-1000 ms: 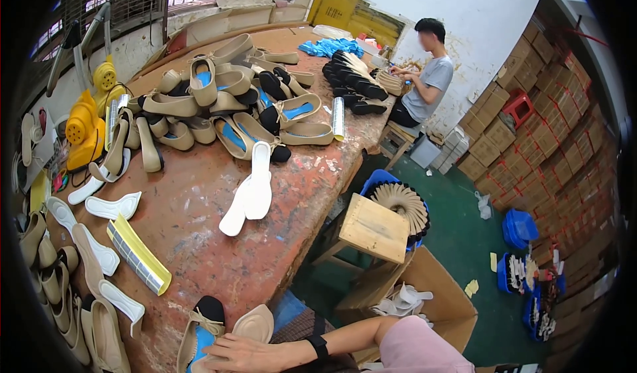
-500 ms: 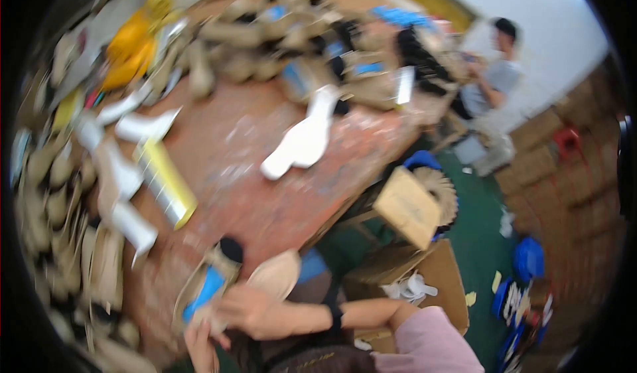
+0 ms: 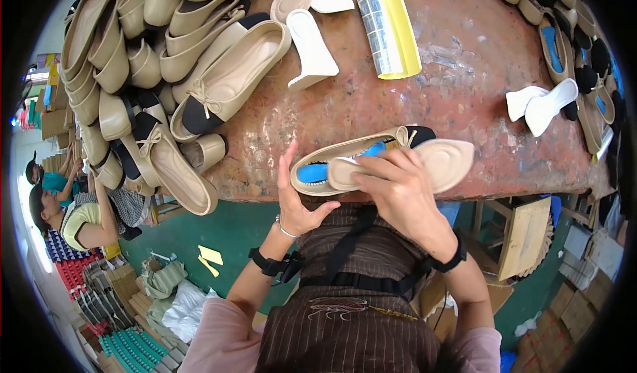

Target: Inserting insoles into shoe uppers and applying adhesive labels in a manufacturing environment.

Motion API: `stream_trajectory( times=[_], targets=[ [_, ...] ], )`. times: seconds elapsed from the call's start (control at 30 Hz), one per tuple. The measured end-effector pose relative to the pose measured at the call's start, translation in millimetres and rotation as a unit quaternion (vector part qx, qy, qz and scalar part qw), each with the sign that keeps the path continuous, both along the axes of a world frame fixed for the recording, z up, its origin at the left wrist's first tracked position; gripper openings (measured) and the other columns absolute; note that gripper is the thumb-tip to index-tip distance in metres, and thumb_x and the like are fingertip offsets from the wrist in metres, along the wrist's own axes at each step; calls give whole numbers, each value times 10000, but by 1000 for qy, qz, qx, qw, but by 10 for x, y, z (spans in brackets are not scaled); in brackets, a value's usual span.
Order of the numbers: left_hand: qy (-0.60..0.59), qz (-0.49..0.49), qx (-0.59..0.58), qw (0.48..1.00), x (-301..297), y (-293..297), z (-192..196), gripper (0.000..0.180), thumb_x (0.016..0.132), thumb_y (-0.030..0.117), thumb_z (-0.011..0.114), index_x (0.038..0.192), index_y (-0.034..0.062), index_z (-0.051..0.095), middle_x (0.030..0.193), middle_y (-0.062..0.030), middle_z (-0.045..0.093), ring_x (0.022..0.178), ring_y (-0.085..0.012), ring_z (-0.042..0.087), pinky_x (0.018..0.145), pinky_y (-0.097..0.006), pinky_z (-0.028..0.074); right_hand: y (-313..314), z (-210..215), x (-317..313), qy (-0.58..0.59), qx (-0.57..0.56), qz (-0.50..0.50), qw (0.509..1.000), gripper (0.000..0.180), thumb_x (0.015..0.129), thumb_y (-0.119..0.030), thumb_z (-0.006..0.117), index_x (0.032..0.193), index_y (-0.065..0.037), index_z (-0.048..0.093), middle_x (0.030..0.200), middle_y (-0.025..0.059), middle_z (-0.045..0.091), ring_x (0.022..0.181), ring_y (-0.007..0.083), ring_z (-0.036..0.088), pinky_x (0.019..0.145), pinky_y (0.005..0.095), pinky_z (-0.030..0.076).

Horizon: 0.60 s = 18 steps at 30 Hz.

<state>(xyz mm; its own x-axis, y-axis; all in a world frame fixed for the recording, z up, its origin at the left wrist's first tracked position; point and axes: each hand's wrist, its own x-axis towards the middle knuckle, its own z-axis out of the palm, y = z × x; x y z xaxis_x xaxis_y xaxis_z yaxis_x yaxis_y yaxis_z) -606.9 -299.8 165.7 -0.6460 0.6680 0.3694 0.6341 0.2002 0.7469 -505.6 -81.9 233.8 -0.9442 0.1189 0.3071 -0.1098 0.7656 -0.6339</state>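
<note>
Beige flat shoe [image 3: 345, 157] with blue lining, at table [image 3: 464, 74] edge.
Left hand [image 3: 295, 197] open, steadying its heel; right hand [image 3: 398, 187] gripping insole [image 3: 444, 160] over it.

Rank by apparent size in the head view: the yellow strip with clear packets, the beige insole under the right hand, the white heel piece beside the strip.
1. Yellow strip with clear packets.
2. Beige insole, partly hidden by the right hand and nearer the camera, so its place is unsure.
3. White heel piece.
</note>
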Motion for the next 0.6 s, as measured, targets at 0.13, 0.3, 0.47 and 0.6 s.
stream_trajectory(
  times=[0.13, 0.3, 0.47, 0.6],
  targets=[
    [-28, -8, 56, 998, -5, -10, -93, 1254, 769, 425, 859, 1575, 42, -21, 1540, -359, 246, 1407, -470, 358, 1142, -533, 343, -152, -130, -239, -15, -29, 45, 998, 229, 678, -55, 702, 900, -78, 749, 1072, 35, 693, 991, 222, 601, 887, 372, 437],
    [-50, -11, 78, 996, 6, 11, -162, 1261, 771, 416, 859, 1580, 82, -50, 1533, -359, 251, 1406, -478, 355, 1140, -538, 347, -273, -252, -363, -27, -76, 74, 994, 233, 673, -68, 699, 900, -64, 752, 1071, 45, 696, 982, 225, 600, 879, 367, 450],
    [-60, -14, 89, 994, 15, 3, -185, 1266, 767, 399, 866, 1583, 108, -58, 1528, -361, 256, 1404, -481, 355, 1138, -539, 353, -314, -333, -401, -36, -87, 72, 993, 225, 671, -75, 703, 890, -49, 748, 1069, 70, 694, 975, 245, 601, 854, 387, 479],
    [-55, -22, 84, 995, 5, -20, -210, 1269, 766, 398, 868, 1584, 115, -61, 1522, -364, 264, 1400, -483, 359, 1133, -548, 354, -315, -361, -415, -44, -86, 78, 992, 224, 668, -73, 702, 885, -36, 743, 1065, 83, 687, 964, 256, 600, 828, 388, 496]
  ],
)
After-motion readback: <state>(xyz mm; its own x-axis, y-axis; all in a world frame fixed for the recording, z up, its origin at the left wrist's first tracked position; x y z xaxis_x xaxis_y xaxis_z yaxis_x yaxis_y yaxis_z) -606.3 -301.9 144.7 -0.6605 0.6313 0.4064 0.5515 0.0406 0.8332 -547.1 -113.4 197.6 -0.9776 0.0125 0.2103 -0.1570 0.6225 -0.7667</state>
